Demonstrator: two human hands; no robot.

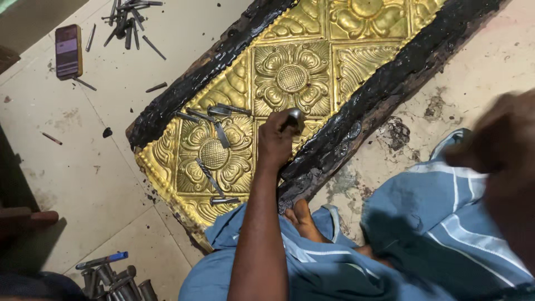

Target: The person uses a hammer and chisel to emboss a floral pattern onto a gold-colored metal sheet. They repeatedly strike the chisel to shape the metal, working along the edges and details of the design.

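Embossed brass sheet (290, 78) with flower panels lies on the floor (100, 167), bedded in a black pitch border (379, 89). Left hand (276, 139) rests on the sheet just below the central flower, fingers (285, 124) wrapped tight round a steel punch (296, 117) held upright against the metal. Right hand (501, 145) is raised well to the right of the sheet, blurred; cannot tell whether its fingers are closed or what they hold. Loose chisels (214, 114) lie on the sheet left of the left hand. A phone (68, 50) lies far left of the sheet.
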